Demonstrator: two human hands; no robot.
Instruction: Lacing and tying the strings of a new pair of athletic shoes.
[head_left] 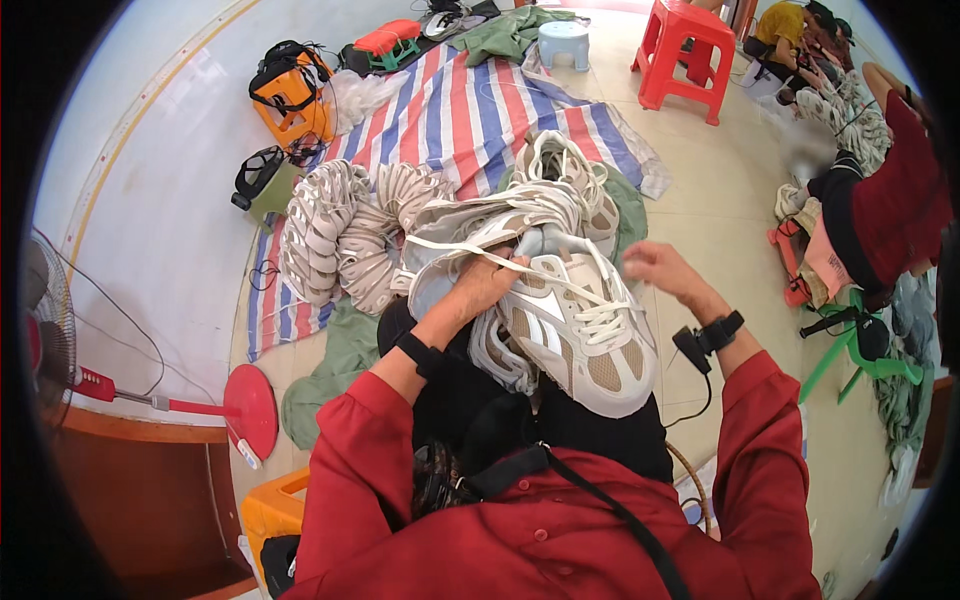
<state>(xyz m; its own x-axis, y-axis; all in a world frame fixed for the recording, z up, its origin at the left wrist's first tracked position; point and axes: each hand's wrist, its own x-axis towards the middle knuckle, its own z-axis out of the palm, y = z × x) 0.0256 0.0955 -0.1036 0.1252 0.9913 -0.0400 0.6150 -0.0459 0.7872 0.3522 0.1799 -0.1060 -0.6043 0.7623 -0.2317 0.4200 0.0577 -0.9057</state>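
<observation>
A beige and white sneaker upper (575,325) rests across my lap, toe pointing toward me, with laces (603,322) threaded over its tongue. My left hand (487,282) grips it at the collar, its fingertips partly hidden by the shoe opening and a loose lace. Just off its right side, my right hand (668,272) is raised with fingers curled in; whether a lace end sits between them is too small to tell. More uppers lie bunched beyond it, one laced upper (560,165) standing at the back. Curled rows of nested uppers (325,235) lie to the left.
A striped sheet (470,110) covers the floor ahead. Left are a red-based fan (250,410) and an orange stool (300,105). A red stool (687,55) and a blue stool (564,45) stand farther off. On the right sits a person in red (890,210), beside a green stool (855,350).
</observation>
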